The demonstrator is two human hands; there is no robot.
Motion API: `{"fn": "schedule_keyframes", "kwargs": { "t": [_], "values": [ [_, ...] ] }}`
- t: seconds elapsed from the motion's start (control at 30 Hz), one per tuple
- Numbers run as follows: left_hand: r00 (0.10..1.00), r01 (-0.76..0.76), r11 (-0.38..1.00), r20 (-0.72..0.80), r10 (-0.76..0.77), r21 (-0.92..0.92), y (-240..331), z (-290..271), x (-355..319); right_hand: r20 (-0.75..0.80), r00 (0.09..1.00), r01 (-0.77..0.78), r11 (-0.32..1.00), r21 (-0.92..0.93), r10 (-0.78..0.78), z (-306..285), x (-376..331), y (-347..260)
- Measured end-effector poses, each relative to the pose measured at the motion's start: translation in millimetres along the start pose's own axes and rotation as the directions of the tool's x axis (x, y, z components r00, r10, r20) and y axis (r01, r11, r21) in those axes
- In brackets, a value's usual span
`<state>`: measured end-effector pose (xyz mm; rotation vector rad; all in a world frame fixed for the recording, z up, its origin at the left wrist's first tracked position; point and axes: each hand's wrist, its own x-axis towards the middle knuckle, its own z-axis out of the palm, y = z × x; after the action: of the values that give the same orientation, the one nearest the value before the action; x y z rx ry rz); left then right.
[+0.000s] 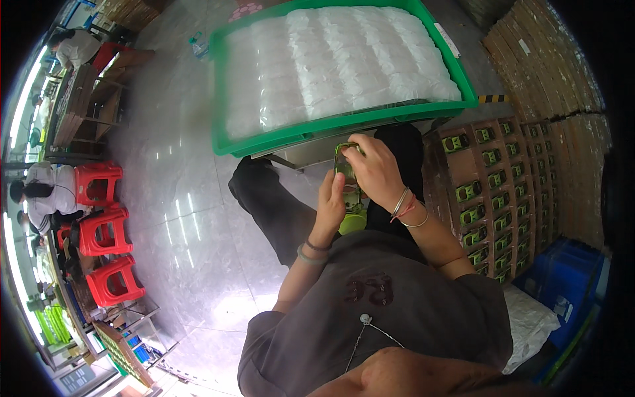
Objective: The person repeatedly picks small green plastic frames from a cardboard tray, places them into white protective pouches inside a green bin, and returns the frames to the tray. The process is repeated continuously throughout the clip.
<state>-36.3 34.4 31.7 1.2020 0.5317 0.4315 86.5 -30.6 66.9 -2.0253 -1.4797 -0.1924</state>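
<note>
- A small green toy car (346, 173) is held just below the near rim of the green crate (344, 124), over the lap.
- It's gripped by the left hand (331, 202) from underneath, fingers curled shut; the right hand (377, 169) is wrapped over its top.
- A slip looks possible, since nothing is propped underneath.
- If dropped, the car could get scuffed on the tiled floor (178, 198).

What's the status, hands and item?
Left hand and right hand both gripping green toy car over lap. Green crate of white bags just ahead. Boxed cars stacked at right; nothing blocking.
</note>
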Motion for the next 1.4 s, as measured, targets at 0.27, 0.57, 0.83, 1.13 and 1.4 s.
{"fn": "schedule_keyframes", "kwargs": {
  "t": [0.27, 0.57, 0.83, 1.13, 1.4],
  "values": [
    [0.977, -0.092, 0.963, -0.163, 0.137, 0.254, -26.3, -3.1, 10.0, -0.104, 0.995, 0.026, 0.987, 0.161, -0.009, 24.5, -19.5, 3.6],
    [0.888, -0.255, 0.822, -0.213, 0.408, 0.51, -27.1, 7.2, 13.6, 0.067, 0.851, -0.424, 0.607, 0.672, 0.52, 49.1, -44.7, -3.8],
    [0.924, -0.207, 0.872, -0.203, 0.323, 0.443, -33.6, 17.1, 14.8, 0.07, 0.772, -0.509, 0.547, 0.665, 0.632, 45.7, -50.5, -2.2],
    [0.988, -0.041, 0.952, 0.157, -0.008, 0.303, -36.0, 24.6, 7.0, 0.129, 0.36, -0.569, 0.108, 0.816, 0.924, 14.7, -122.6, 89.6],
    [0.966, -0.002, 0.95, 0.245, -0.078, 0.311, -42.1, 26.7, 14.0, -0.131, 0.443, -0.651, 0.419, 0.633, 0.887, -34.2, -143.9, 108.6]
  ]
}}
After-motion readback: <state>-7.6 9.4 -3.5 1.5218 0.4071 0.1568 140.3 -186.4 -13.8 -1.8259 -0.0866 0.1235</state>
